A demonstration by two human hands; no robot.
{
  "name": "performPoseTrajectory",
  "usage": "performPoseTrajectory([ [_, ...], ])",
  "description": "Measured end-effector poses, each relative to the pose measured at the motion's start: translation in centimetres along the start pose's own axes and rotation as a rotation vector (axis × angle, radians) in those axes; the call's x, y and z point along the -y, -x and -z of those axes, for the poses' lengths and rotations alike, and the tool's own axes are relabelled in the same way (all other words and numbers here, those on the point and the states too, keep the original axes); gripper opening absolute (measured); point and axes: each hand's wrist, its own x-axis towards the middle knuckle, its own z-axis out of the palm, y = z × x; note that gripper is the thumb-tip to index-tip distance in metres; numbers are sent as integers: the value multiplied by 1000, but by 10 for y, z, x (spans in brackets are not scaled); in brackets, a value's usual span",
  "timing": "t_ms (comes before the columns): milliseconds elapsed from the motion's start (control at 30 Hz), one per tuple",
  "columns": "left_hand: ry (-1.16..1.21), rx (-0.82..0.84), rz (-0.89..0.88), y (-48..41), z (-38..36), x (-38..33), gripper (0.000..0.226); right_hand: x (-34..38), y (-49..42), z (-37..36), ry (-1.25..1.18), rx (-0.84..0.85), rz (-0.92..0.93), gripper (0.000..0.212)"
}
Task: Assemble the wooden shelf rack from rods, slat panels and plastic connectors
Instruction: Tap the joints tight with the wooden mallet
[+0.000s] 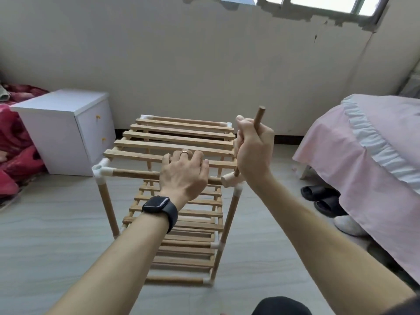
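Forearms reach out from the lower edge of the view toward the rack (170, 135), which stands upright on the floor (56, 246). The left hand (184, 171) lies palm down, fingers (195, 155) straight and slightly spread, resting across the front rail (134, 173) and the nearest slat of the top slat panel (159, 144); it grips nothing. A ring (184, 152) sits on one finger and a dark watch (160, 209) on the wrist. Just right of those fingers, the right hand (254, 151) is raised with the wrist bent and its fingers curled tight round a loose rod (259, 117). The rod is tilted, its top end sticking up above the fist and its lower end coming out below the fingers, right at the front-right connector (228, 181); whether it is seated there cannot be told. Well left of the left fingers stands a white cabinet (61, 123); right of the right hand is a pink bed (375, 144).
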Motion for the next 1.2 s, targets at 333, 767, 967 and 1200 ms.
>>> performPoseTrajectory([
  [333, 100, -257, -467, 18, 30, 1, 36, 22, 8, 41, -5, -7, -238, 47],
  [767, -90, -120, -312, 10, 8, -19, 66, 5, 94, 135, 777, 188, -389, 41],
  [967, -135, 65, -70, 14, -6, -19, 66, 39, 94, 164, 1201, 228, 3, 32],
  [1200, -139, 80, -35, 14, -8, -21, 63, 52, 90, 158, 1179, 99, 252, 28],
])
